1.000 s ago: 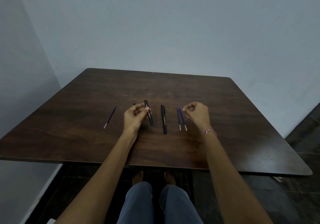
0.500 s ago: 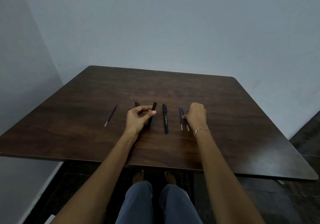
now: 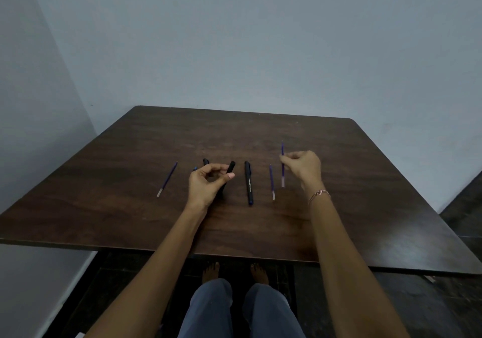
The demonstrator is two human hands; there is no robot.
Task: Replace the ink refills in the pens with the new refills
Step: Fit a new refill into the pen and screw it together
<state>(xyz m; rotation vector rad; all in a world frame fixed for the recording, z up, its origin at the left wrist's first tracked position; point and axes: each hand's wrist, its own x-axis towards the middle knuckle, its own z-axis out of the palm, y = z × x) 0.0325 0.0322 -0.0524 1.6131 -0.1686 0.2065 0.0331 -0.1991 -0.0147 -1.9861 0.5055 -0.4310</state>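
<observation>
While right grip [image 3: 302,170] pinches a purple refill [image 3: 283,177] near its far end, left grip [image 3: 206,186] curls round a black pen [image 3: 231,166]

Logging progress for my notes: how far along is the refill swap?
Done: nothing clearly; one loose refill lies apart at left. In hand: left hand grips a black pen, right hand pinches a raised refill. Left: the middle pen and a spare refill lie untouched.

Across the middle of the counter [image 3: 365,207] runs a row. Nearest the left edge lies the first refill [image 3: 167,179]. To its right the left hand [image 3: 206,186] holds the tilted pen [image 3: 230,167], with the rear pen [image 3: 205,161] just behind the hand. Further right lie the middle pen [image 3: 248,182] and the second refill [image 3: 271,182]. Just beside that, towards the right edge, the right hand [image 3: 303,166] pinches the third refill [image 3: 282,165].
</observation>
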